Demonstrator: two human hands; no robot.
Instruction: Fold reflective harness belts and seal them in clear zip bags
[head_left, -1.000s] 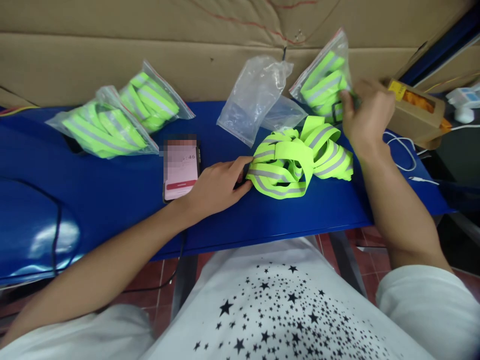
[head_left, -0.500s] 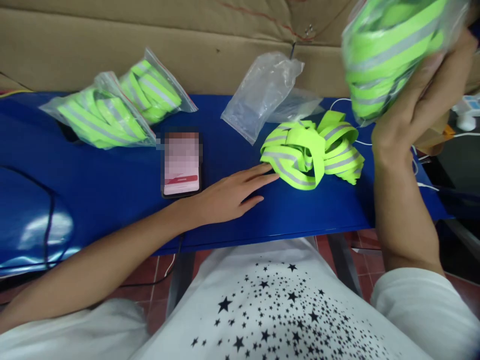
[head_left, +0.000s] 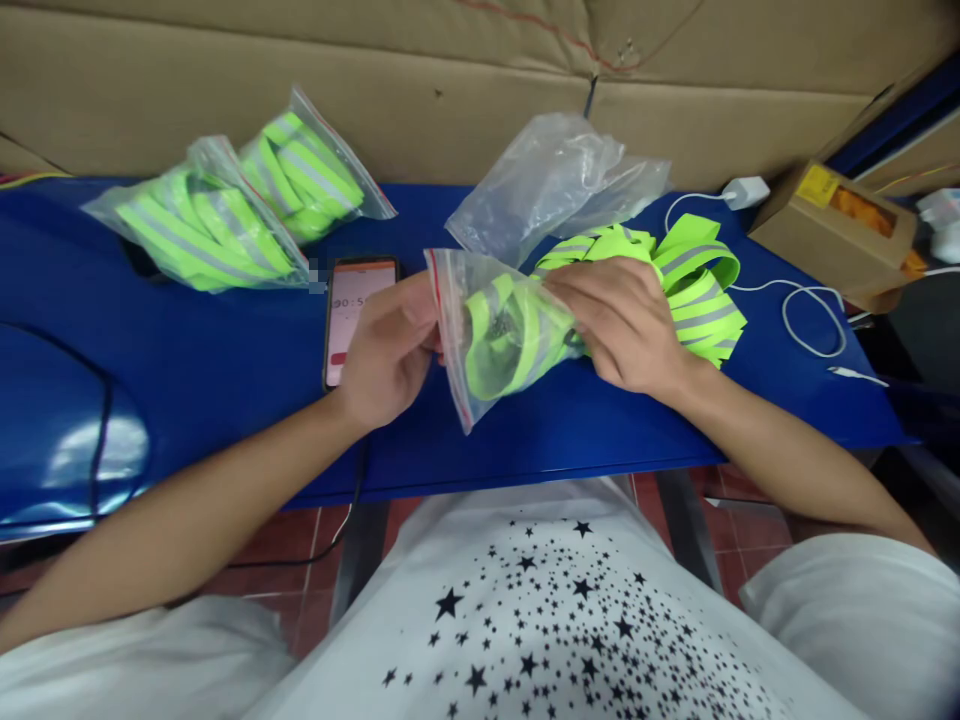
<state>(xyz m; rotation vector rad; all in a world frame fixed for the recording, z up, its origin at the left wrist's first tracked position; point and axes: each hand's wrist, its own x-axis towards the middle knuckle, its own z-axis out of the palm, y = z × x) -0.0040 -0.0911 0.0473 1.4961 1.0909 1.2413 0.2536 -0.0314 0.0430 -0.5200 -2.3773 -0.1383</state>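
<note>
Between my two hands is a clear zip-lock bag [head_left: 517, 345] with neon-yellow reflective straps inside. Its red-lined zip end faces left, where my left hand [head_left: 394, 350] pinches the edge. At the other end of the bag, my right hand [head_left: 626, 320] grips it with fingers curled over the plastic. Behind and right of that hand lies a loose pile of neon-yellow reflective straps [head_left: 705, 290], partly covered by the hand and the bag. A phone [head_left: 365, 275] lies on the table, partly hidden behind my left hand.
Two filled zip-lock bags [head_left: 202, 235] lie at the back left of the blue table [head_left: 247, 400]. Crumpled clear bags [head_left: 536, 180] rest against the cardboard wall. To the right are a cardboard box [head_left: 832, 230], a white charger [head_left: 748, 192] and its cable.
My right hand has brought the filled bag down from the upper right to the middle. My left hand has drawn back from the loose straps and taken the bag's zip end.
</note>
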